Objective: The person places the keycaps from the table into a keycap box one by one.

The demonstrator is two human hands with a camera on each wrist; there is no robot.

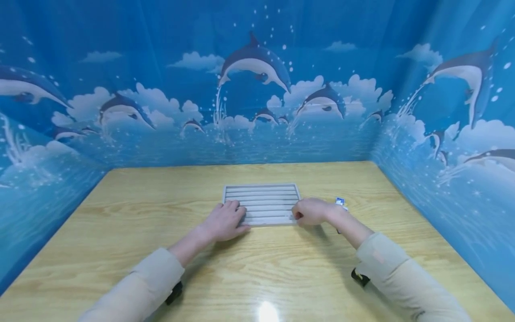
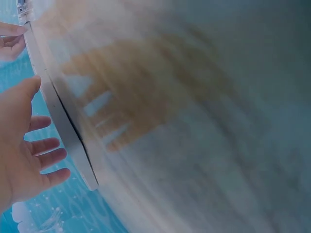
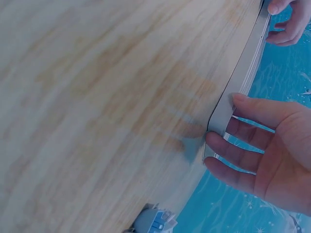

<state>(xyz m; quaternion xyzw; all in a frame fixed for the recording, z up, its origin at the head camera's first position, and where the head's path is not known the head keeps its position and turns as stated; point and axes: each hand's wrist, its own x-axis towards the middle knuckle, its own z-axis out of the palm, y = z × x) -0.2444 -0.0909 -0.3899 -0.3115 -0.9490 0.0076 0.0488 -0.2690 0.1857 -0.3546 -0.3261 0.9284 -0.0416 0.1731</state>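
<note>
A white slatted air vent grille lies flat on the wooden table in the head view. My left hand rests over its left front corner, fingers extended across the slats and thumb by the front edge. At the right front corner, my right hand grips the frame with bent fingers. The right wrist view shows the right thumb on the front edge of the grille and fingers at its end. In the left wrist view, the left hand has its fingers spread beside the frame.
A small blue-and-white object sits on the table just behind the right wrist, partly hidden; it also shows in the right wrist view. Blue dolphin-printed curtains enclose the table at the back and both sides.
</note>
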